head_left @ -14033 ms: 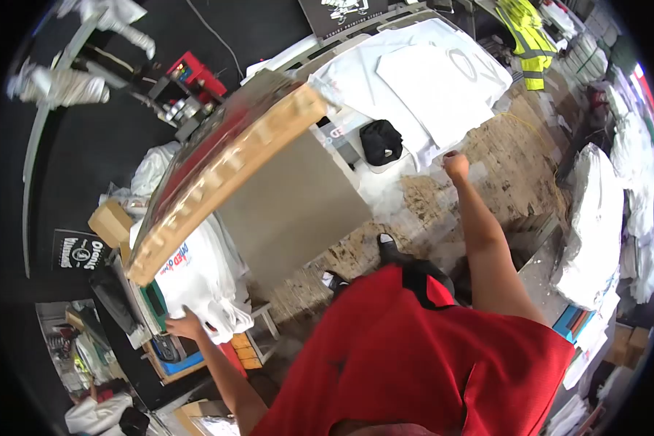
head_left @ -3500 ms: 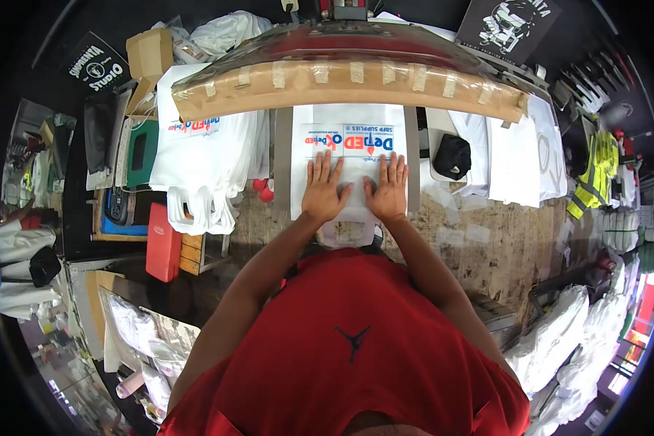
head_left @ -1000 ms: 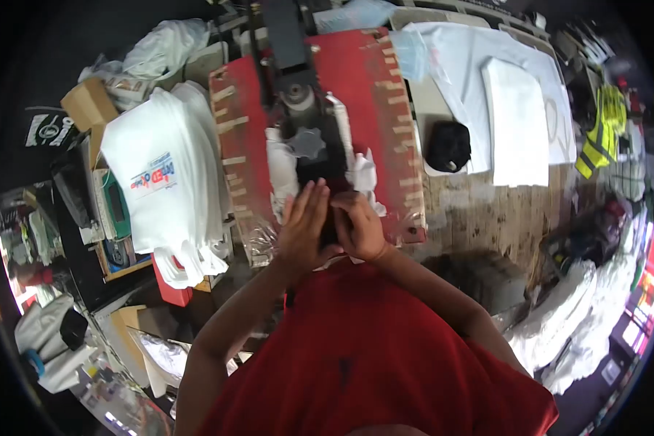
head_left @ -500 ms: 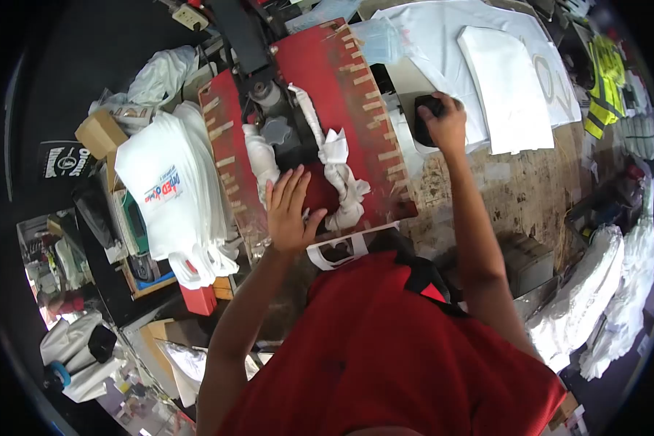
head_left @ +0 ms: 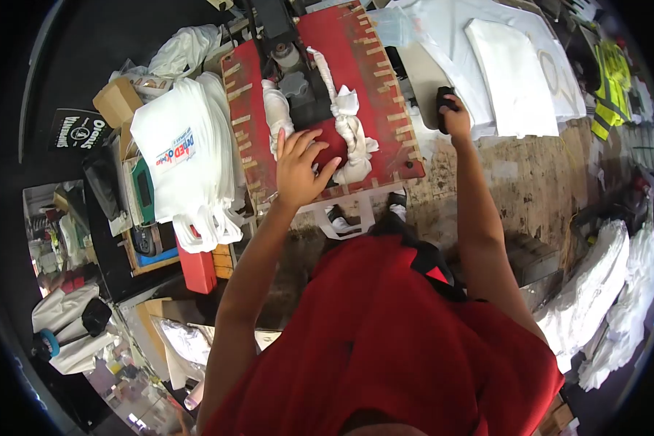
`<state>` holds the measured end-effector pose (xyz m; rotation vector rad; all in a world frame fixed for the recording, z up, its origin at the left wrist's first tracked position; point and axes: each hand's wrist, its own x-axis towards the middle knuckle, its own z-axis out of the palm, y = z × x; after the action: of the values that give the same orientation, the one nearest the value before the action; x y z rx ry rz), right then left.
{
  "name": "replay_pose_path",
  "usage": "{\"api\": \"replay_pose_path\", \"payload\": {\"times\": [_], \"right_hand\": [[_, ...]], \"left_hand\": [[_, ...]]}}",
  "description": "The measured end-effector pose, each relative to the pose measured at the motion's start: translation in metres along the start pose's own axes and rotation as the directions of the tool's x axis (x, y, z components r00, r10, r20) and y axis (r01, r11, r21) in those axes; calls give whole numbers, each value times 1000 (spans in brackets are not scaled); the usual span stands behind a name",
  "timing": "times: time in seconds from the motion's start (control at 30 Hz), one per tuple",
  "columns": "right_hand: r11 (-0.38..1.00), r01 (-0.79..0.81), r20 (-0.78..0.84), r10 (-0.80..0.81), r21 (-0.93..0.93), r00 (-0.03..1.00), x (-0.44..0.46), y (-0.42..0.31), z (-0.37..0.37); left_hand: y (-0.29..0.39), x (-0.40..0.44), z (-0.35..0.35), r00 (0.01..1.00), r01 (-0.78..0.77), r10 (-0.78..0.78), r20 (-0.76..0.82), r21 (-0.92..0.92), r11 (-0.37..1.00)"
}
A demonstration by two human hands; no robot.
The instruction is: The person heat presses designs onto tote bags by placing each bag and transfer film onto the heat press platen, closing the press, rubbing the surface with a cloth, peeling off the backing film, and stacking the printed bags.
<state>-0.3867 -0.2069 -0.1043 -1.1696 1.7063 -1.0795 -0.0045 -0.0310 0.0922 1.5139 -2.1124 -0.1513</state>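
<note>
In the head view my left hand [head_left: 303, 167] lies with spread fingers over the near end of a red press plate [head_left: 374, 65], its fingertips next to a left handle wrapped in white cloth [head_left: 277, 109]. It grips nothing. A second wrapped handle [head_left: 350, 131] stands to its right. White bag handles [head_left: 347, 218] stick out from under the plate's near edge. My right hand [head_left: 455, 118] is closed around a small black object [head_left: 444, 102], whose kind I cannot make out. That object is at the edge of a pale board [head_left: 423, 73], right of the plate.
A stack of white printed bags [head_left: 185, 145] hangs on the left, above a red box [head_left: 198, 265]. White fabric with numbers [head_left: 567, 87] and a folded white piece [head_left: 512, 80] lie at the right. A worn wooden table [head_left: 509, 182] extends below them.
The view has shifted, so the press sits higher and further right. My left hand's fingers are more bent and spread. The black object in my right hand has turned and shows narrower.
</note>
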Motion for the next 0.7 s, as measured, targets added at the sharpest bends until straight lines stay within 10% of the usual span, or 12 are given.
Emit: {"api": "replay_pose_path", "payload": {"times": [0.07, 0.13, 0.23, 0.37, 0.57, 0.7], "right_hand": [[949, -178, 56, 169, 262, 984, -42, -76, -40], [617, -234, 237, 79, 751, 968, -93, -127, -71], [371, -350, 348, 75, 860, 934, -141, -153, -97], [342, -424, 464, -42, 839, 885, -179, -176, -90], [435, -517, 580, -17, 737, 814, -247, -227, -43], [472, -620, 662, 97, 627, 743, -277, -203, -24]], "left_hand": [[10, 3, -6, 999, -33, 33, -32, 1, 999], [27, 1, -9, 977, 197, -212, 13, -420, 886], [71, 1, -21, 978, 199, -95, 187, -683, 703], [127, 20, -38, 956, 191, 106, 272, -858, 477], [134, 22, -40, 995, 58, 29, 99, -769, 637], [123, 0, -54, 941, 0, 219, 259, -646, 763]]}}
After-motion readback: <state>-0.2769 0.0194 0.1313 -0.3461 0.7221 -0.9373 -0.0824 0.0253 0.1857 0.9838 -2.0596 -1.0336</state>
